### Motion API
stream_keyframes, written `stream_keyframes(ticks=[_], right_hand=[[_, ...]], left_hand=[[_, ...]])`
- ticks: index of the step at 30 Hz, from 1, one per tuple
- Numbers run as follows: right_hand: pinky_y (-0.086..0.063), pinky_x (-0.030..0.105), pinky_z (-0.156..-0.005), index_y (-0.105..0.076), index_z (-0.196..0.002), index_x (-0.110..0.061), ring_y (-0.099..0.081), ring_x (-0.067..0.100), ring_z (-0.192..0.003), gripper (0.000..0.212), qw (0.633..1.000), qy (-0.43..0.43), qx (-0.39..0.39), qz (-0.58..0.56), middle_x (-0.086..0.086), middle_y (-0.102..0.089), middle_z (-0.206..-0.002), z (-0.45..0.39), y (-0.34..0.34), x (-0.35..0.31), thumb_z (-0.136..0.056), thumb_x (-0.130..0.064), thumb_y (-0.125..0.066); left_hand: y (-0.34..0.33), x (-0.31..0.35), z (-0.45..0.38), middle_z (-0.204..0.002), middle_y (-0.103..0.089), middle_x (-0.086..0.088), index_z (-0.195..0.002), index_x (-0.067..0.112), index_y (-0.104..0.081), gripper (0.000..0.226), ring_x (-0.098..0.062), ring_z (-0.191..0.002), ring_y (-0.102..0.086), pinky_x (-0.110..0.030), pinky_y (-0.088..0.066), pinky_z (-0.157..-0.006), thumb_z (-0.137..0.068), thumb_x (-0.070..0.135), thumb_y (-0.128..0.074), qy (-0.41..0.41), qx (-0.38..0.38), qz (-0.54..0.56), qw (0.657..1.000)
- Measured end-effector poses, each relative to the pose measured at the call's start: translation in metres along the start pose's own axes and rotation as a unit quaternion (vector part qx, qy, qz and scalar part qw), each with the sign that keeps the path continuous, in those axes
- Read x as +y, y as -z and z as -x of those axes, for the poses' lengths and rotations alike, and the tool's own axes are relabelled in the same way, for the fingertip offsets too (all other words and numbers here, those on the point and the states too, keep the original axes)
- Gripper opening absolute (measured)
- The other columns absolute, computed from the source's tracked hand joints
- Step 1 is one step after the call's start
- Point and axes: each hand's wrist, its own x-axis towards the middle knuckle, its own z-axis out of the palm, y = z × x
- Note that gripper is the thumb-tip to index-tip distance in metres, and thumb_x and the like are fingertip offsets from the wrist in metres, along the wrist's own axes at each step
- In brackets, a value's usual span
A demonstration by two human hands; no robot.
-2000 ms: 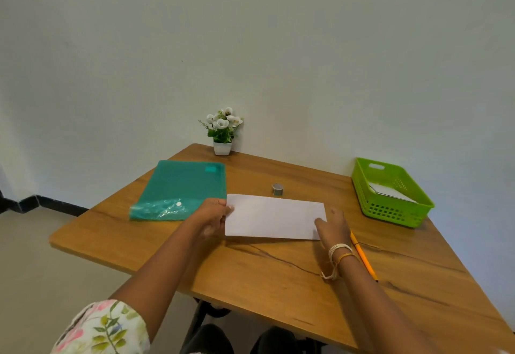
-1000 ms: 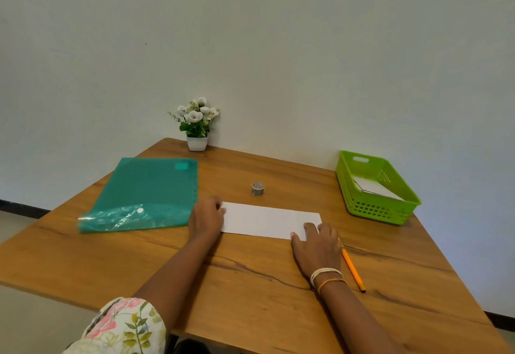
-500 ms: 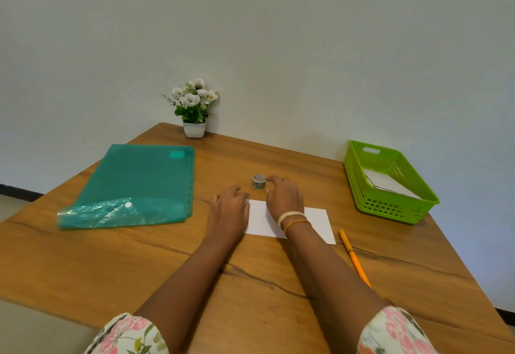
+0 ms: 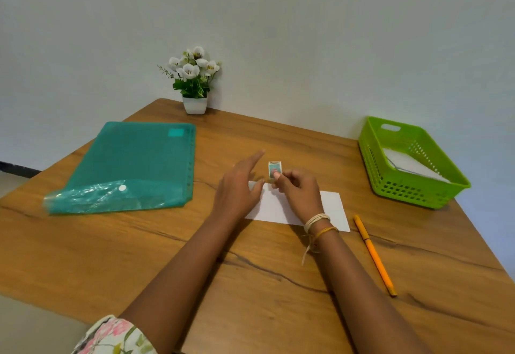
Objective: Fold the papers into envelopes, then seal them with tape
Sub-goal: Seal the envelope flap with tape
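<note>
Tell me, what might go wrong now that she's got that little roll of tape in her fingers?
The right hand pinches the small tape roll just above the folded paper; being so small, it could slip from the fingers. The left hand lies open, fingers straight, at the paper's left end, so the folds might spring open before tape lands. The orange pencil lies close by the right forearm and could get nudged.
</note>
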Motion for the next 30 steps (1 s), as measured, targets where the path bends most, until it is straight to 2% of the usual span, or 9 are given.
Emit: stream_keyframes(ticks=[3, 6, 8, 11, 12, 14, 17, 22, 30], right_hand=[[-0.047, 0.016, -0.062, -0.069, -0.088, -0.007, -0.06, 0.006, -0.063, 0.02, 0.995, -0.011, -0.061, -0.076, 0.004, -0.068, -0.069, 0.012, 0.016, -0.002, -0.096, -0.02, -0.055], [-0.042, 0.011, -0.056, -0.065, -0.084, -0.001, -0.053, 0.003, -0.056, 0.025, 0.992, -0.006, -0.089, -0.091, 0.002, -0.062, -0.062, 0.019, 0.024, -0.003, -0.097, -0.018, -0.052], [-0.042, 0.013, -0.056, -0.066, -0.085, 0.0, -0.053, 0.004, -0.057, 0.026, 0.992, -0.003, -0.093, -0.086, 0.002, -0.061, -0.062, 0.022, 0.024, -0.003, -0.097, -0.019, -0.053], [-0.044, 0.02, -0.058, -0.068, -0.095, -0.02, -0.056, 0.009, -0.066, 0.008, 0.998, 0.05, -0.023, -0.035, 0.008, -0.065, -0.076, 0.024, 0.021, -0.004, -0.087, -0.021, -0.067], [-0.046, 0.019, -0.06, -0.067, -0.099, -0.025, -0.057, 0.009, -0.071, 0.018, 0.995, 0.099, 0.008, 0.024, 0.005, -0.064, -0.083, 0.025, 0.021, -0.003, -0.082, -0.02, -0.072], [-0.048, 0.017, -0.07, -0.068, -0.106, -0.023, -0.058, 0.005, -0.085, 0.03, 0.971, 0.207, 0.019, 0.122, -0.003, -0.064, -0.096, 0.024, 0.023, -0.002, -0.077, -0.017, -0.076], [-0.05, 0.022, -0.087, -0.074, -0.102, -0.014, -0.063, 0.008, -0.1, 0.027, 0.948, 0.281, 0.005, 0.15, 0.001, -0.07, -0.105, 0.023, 0.024, -0.003, -0.076, -0.01, -0.078], [-0.049, 0.016, -0.09, -0.076, -0.099, -0.012, -0.066, 0.005, -0.1, 0.023, 0.941, 0.306, 0.0, 0.147, 0.003, -0.073, -0.104, 0.023, 0.025, -0.005, -0.076, -0.012, -0.078], [-0.057, 0.032, -0.08, -0.077, -0.092, -0.009, -0.071, 0.013, -0.091, 0.017, 0.929, 0.328, 0.011, 0.17, 0.004, -0.075, -0.096, 0.022, 0.026, -0.007, -0.076, -0.01, -0.079]], left_hand=[[-0.004, 0.008, -0.005, -0.136, -0.056, 0.004, -0.135, 0.031, -0.051, 0.052, -0.004, -0.124, -0.05, -0.017, -0.042, -0.099, -0.09, 0.006, -0.059, -0.02, -0.071, 0.148, 0.986], [-0.007, 0.005, -0.003, -0.12, -0.066, 0.005, -0.122, 0.025, -0.064, 0.039, -0.001, -0.112, -0.06, -0.012, -0.047, -0.09, -0.09, 0.003, -0.058, -0.01, -0.081, 0.209, 0.975], [-0.007, 0.001, -0.004, -0.11, -0.07, 0.005, -0.115, 0.02, -0.069, 0.033, -0.001, -0.103, -0.064, -0.012, -0.048, -0.084, -0.09, 0.002, -0.059, 0.002, -0.072, 0.217, 0.973], [-0.002, -0.001, -0.009, -0.102, -0.073, 0.002, -0.107, 0.014, -0.073, 0.028, 0.001, -0.093, -0.066, -0.014, -0.05, -0.079, -0.088, -0.002, -0.059, 0.015, -0.061, 0.216, 0.974], [-0.002, -0.001, -0.01, -0.1, -0.073, 0.002, -0.106, 0.013, -0.073, 0.028, 0.001, -0.09, -0.066, -0.014, -0.051, -0.077, -0.088, -0.003, -0.059, 0.021, -0.062, 0.21, 0.975], [-0.002, -0.001, -0.01, -0.097, -0.073, 0.002, -0.106, 0.012, -0.073, 0.028, 0.002, -0.087, -0.066, -0.014, -0.051, -0.075, -0.087, -0.003, -0.059, 0.026, -0.075, 0.201, 0.976], [0.0, -0.001, -0.01, -0.091, -0.072, 0.008, -0.105, 0.01, -0.073, 0.029, 0.007, -0.082, -0.065, -0.007, -0.047, -0.071, -0.087, -0.006, -0.056, 0.023, -0.099, 0.194, 0.976], [0.003, -0.002, -0.011, -0.095, -0.074, -0.003, -0.105, 0.005, -0.073, 0.027, -0.002, -0.082, -0.068, -0.015, -0.05, -0.073, -0.087, -0.007, -0.057, 0.036, -0.113, 0.209, 0.971], [0.005, -0.001, -0.011, -0.096, -0.074, -0.008, -0.106, 0.001, -0.072, 0.024, -0.013, -0.087, -0.069, -0.02, -0.053, -0.076, -0.089, -0.005, -0.057, 0.058, -0.135, 0.21, 0.966]])
